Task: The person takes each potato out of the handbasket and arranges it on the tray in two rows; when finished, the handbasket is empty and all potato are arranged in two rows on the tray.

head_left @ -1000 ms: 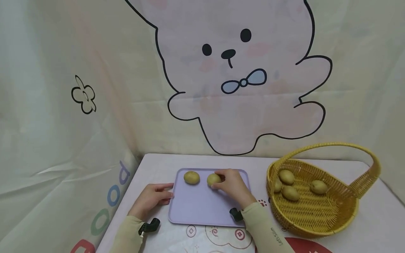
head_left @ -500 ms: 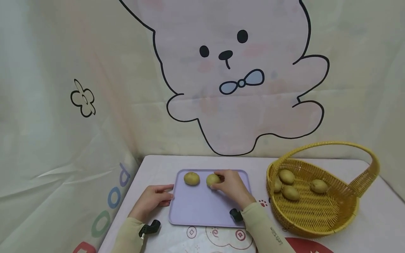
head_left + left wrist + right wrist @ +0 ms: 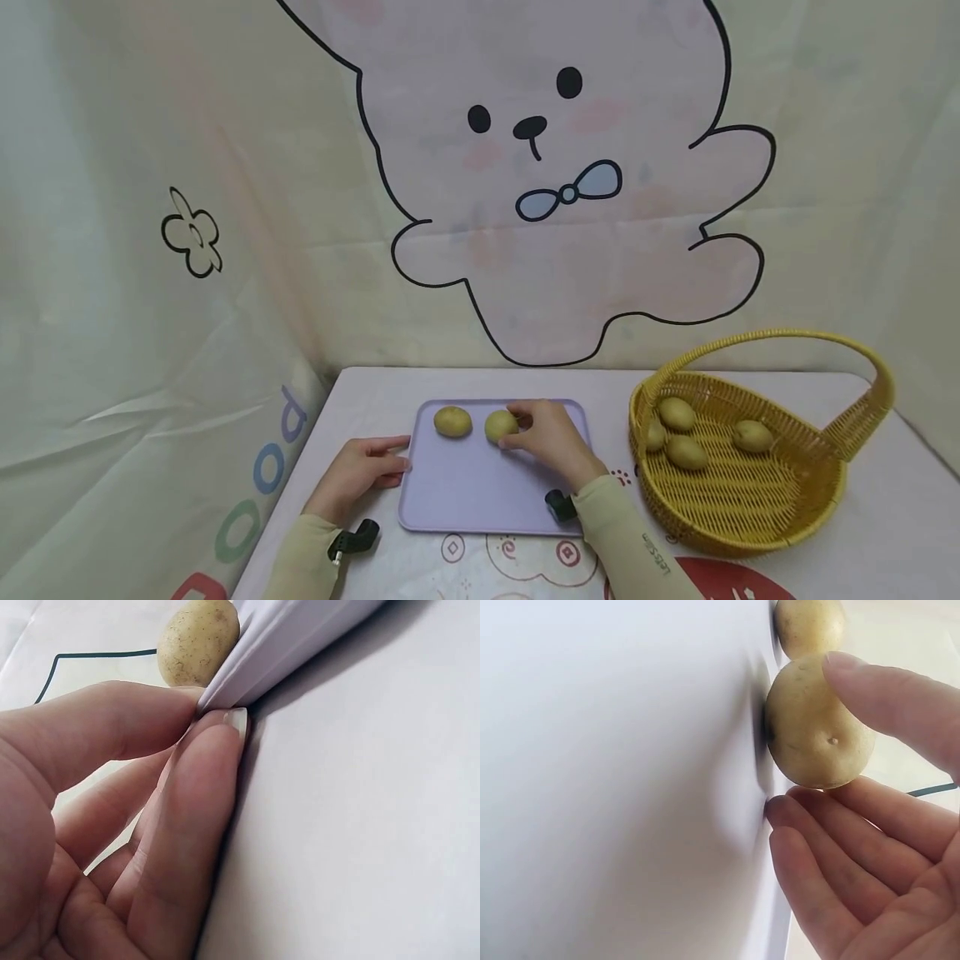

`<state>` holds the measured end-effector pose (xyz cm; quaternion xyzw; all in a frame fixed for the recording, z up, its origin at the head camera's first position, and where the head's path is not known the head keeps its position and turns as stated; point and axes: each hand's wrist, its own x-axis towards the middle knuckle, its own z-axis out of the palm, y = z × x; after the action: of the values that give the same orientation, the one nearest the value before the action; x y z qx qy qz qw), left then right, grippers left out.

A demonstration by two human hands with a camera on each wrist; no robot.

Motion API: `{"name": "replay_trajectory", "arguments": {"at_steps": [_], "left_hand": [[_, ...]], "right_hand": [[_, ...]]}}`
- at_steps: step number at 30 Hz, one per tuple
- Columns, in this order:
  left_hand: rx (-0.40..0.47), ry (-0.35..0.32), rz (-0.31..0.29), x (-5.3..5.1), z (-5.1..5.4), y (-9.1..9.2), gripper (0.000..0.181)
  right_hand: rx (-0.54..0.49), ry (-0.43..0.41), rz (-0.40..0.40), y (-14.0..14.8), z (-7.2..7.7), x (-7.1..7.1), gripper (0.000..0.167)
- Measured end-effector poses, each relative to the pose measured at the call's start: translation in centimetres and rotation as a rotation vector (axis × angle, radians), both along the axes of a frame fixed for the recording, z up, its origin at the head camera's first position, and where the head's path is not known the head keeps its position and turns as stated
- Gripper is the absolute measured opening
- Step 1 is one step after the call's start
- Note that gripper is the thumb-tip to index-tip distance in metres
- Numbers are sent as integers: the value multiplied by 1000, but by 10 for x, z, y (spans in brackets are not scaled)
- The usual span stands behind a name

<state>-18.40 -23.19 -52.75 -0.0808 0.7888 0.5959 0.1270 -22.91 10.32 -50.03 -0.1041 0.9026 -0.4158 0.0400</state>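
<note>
My left hand pinches the left rim of a lilac tray between thumb and fingers; the left wrist view shows the rim between the fingertips. On the tray's far part, my right hand holds a yellow-brown potato by its right side. In the right wrist view the thumb lies over that potato and the fingers curl beneath it. A second potato lies on the tray to its left, apart from both hands.
To the right of the tray stands a yellow woven basket with a tall handle and several potatoes inside. The white printed tablecloth meets a fabric wall with a bear drawing behind.
The potato in my right hand has shifted slightly left, toward the other potato. The left hand stays at the tray's rim. The head view has moved a little.
</note>
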Motion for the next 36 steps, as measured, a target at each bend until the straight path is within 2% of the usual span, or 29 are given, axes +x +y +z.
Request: {"name": "replay_trajectory", "arguments": {"at_steps": [11,14,19,22,27,32,36], "left_hand": [[-13,-10,5,-2,-1,13,50],[0,-16,5,-2,-1,16,50],[6,7,-35,-2,-2,17,53],[-8,7,-35,-2,-4,16,54],[-17,-2,-25,-1,0,9,55],[-33,7,-31,0,1,-1,58],[-32,5,-51,0,-2,-3,59]], "right_hand": [[15,-16,-29,13,7,8,61],[33,-14,-48,18,14,12,59],[51,20,-62,20,32,24,58],[37,45,-59,23,45,39,57],[44,94,-22,40,68,74,54],[107,163,44,80,87,108,50],[160,151,28,120,98,130,47]]}}
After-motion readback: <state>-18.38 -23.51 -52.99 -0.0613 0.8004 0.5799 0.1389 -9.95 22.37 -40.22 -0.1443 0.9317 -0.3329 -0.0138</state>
